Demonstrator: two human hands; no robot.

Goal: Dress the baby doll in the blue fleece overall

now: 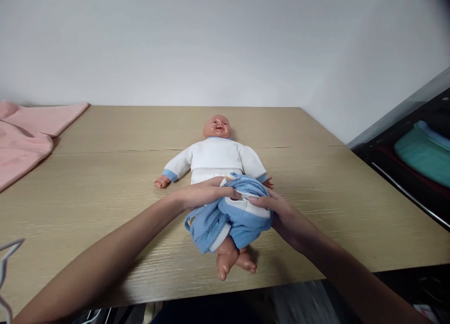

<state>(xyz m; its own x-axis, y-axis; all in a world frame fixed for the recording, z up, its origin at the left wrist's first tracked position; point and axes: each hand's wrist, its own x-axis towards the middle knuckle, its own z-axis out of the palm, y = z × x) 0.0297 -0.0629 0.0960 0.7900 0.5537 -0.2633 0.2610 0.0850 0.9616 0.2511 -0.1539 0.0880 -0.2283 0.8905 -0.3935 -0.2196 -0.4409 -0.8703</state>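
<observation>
The doll [216, 164] lay face up near the middle of the table [105, 174], its hips hidden under bunched blue trousers [228, 218], only the feet showing below. The left hand [206, 192] and right hand [277, 211] were each closed on the trousers' waistband at the doll's waist. Left of the doll a pink cloth [28, 131] was cut off by the frame; right of it, folded teal fabric [422, 155] lay in a dark rack [393, 160], partly out of view.

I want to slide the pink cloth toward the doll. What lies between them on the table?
Nothing: the head view shows only bare wooden table between the pink cloth and the doll.
</observation>
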